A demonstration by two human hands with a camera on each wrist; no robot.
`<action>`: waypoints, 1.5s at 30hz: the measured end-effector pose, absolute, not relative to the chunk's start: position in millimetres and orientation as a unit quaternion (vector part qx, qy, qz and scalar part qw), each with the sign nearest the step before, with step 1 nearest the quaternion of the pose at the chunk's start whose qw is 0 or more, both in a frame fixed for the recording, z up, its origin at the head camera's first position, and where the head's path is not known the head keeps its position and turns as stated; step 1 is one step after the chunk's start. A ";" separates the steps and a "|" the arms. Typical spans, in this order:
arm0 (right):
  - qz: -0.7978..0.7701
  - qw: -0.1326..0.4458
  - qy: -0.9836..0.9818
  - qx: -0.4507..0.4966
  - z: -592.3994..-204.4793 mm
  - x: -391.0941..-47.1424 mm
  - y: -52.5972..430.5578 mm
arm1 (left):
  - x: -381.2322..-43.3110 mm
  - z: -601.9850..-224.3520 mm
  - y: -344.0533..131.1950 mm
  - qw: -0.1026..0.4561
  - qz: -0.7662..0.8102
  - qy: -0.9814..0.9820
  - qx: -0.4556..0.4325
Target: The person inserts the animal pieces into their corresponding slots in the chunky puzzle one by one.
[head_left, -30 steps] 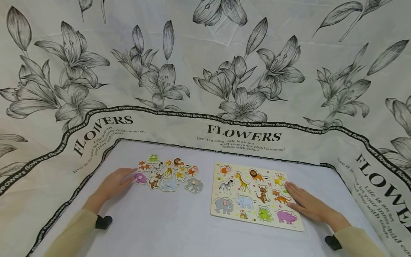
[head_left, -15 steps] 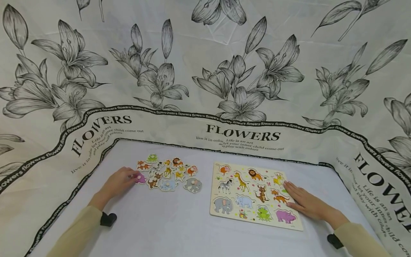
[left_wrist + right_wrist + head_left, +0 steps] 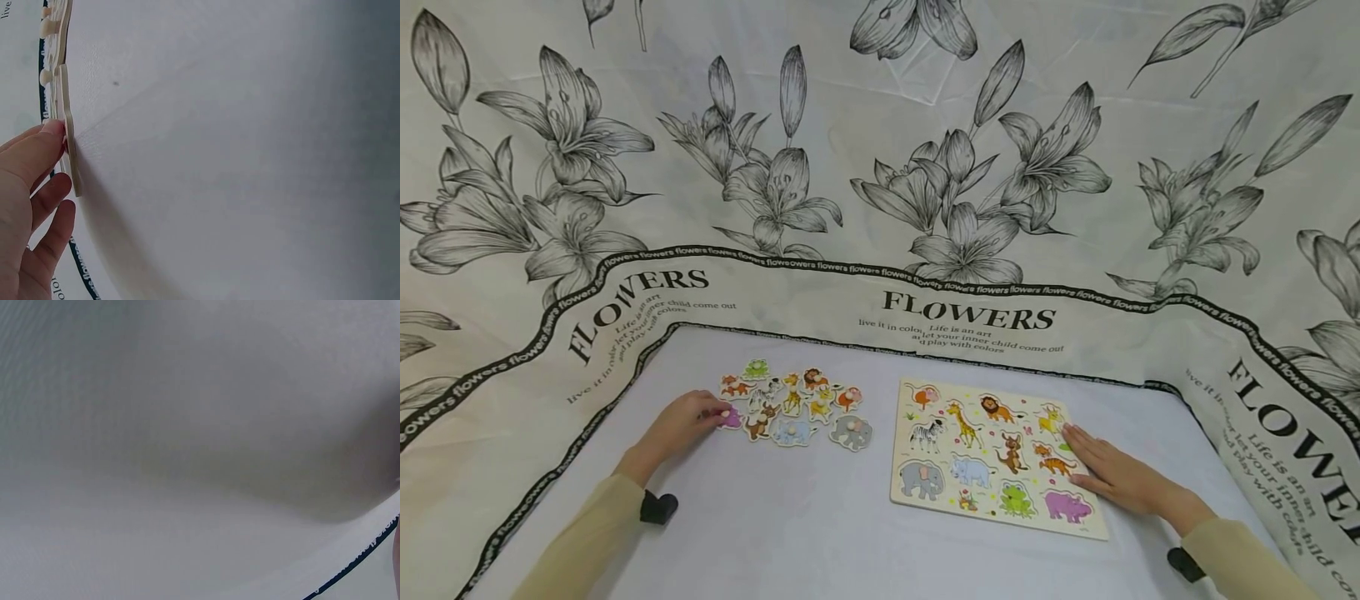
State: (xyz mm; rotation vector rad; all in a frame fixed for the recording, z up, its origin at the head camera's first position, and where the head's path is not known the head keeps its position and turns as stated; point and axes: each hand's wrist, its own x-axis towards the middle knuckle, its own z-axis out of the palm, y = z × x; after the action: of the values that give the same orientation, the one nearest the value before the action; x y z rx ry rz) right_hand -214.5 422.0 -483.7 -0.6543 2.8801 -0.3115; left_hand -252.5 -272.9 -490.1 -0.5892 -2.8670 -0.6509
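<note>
At the left edge of a cluster of animal puzzle pieces, my left hand [image 3: 673, 429] pinches the purple hippo puzzle piece [image 3: 732, 418] between thumb and fingers. Close up in the left wrist view, the thumb and fingertips meet at the face of that thin wooden piece [image 3: 71, 150]; its edge is toward the camera, and the other fingers hang loosely bent. My right hand [image 3: 1123, 477] lies with straight fingers on the right edge of the wooden animal puzzle board [image 3: 900, 446]. Only a sliver of skin shows in the right wrist view.
Right of the hippo lie several more knobbed pieces, among them a frog [image 3: 756, 368], a kangaroo [image 3: 762, 423], a blue rhino [image 3: 793, 432] and a grey elephant [image 3: 852, 433]. White cloth [image 3: 790, 525] covers the table, and a flower-printed curtain [image 3: 820, 308] stands behind.
My left hand has moved slightly right onto the hippo piece, and its fingers have closed to pinch it. The right hand and the board have stayed in place.
</note>
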 end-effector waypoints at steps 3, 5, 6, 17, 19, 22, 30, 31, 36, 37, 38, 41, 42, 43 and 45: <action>-0.103 0.086 0.967 -0.217 -484.2 -214.9 422.0 | -253.7 -489.4 -272.8 0.062 -0.223 -0.954 -0.191; -0.104 0.086 0.967 -0.216 -484.4 -215.1 421.9 | -254.0 -489.3 -273.1 0.060 -0.229 -0.953 -0.190; -0.104 0.085 0.967 -0.218 -484.5 -214.9 421.9 | -254.1 -489.5 -273.2 0.059 -0.231 -0.953 -0.189; -0.097 0.077 0.965 -0.231 -483.2 -212.9 420.0 | -250.5 -493.6 -274.7 0.063 -0.205 -0.960 -0.179; -0.095 0.072 0.965 -0.233 -483.5 -212.3 419.9 | -249.4 -493.9 -274.5 0.065 -0.197 -0.962 -0.178; -0.088 0.064 0.965 -0.237 -483.8 -211.3 420.0 | -247.6 -493.2 -274.6 0.070 -0.188 -0.963 -0.180; -0.083 0.056 0.967 -0.235 -484.6 -209.7 421.0 | -241.9 -489.7 -274.3 0.092 -0.185 -0.962 -0.176; -0.084 0.057 0.967 -0.234 -484.5 -209.7 421.2 | -241.2 -489.4 -274.2 0.094 -0.186 -0.962 -0.176; -0.085 0.063 0.968 -0.229 -484.8 -210.2 421.9 | -239.1 -489.1 -273.7 0.104 -0.188 -0.961 -0.173; -0.086 0.064 0.968 -0.228 -484.9 -210.4 422.0 | -238.9 -489.5 -273.8 0.104 -0.190 -0.961 -0.173; -0.087 0.064 0.967 -0.229 -485.1 -210.5 422.2 | -238.8 -489.8 -273.8 0.105 -0.191 -0.961 -0.172; -0.089 0.063 0.967 -0.230 -485.4 -210.8 422.3 | -238.8 -491.0 -273.5 0.108 -0.194 -0.960 -0.170; -0.089 0.063 0.967 -0.231 -485.4 -210.9 422.3 | -238.7 -491.4 -273.3 0.109 -0.195 -0.960 -0.170; -0.089 0.064 0.967 -0.231 -485.2 -211.0 422.2 | -238.7 -491.6 -273.1 0.109 -0.197 -0.960 -0.169; -0.089 0.065 0.966 -0.232 -485.0 -211.4 422.0 | -238.4 -491.7 -272.3 0.111 -0.198 -0.960 -0.165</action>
State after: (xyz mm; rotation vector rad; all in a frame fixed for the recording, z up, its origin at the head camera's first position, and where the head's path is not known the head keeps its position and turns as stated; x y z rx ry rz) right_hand -211.4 422.0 -485.0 -0.6998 2.9164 -0.2673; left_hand -238.4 -272.3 -491.7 -0.4840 -2.8195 -0.5812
